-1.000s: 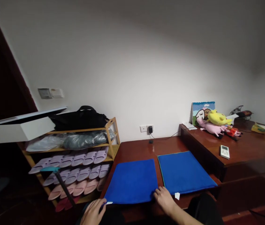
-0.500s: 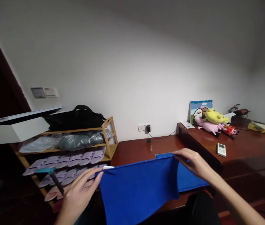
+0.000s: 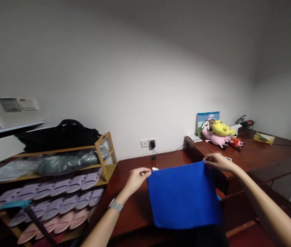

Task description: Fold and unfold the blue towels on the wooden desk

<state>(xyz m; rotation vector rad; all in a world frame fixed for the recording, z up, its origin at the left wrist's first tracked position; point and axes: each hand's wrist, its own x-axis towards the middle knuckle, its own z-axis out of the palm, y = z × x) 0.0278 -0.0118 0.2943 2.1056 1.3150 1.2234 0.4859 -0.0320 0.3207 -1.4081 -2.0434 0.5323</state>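
A blue cloth point(image 3: 183, 195) hangs in front of me above the low wooden table point(image 3: 135, 206), held up by its two top corners. My left hand point(image 3: 137, 178) pinches the top left corner, where a small white tag sticks out. My right hand point(image 3: 219, 161) pinches the top right corner. A sliver of a second blue cloth point(image 3: 217, 197) shows behind the hanging one's right edge; the rest of it is hidden.
A bamboo shoe rack point(image 3: 57, 185) with several slippers and a black bag point(image 3: 60, 135) stands at the left. A higher wooden desk point(image 3: 264, 154) at the right carries plush toys point(image 3: 220, 133) and a picture. A wall socket with a charger point(image 3: 152, 143) is behind the table.
Both hands took the left cloth by its near corners, lifted it off the table and carried it up and to the right. The view has panned right.
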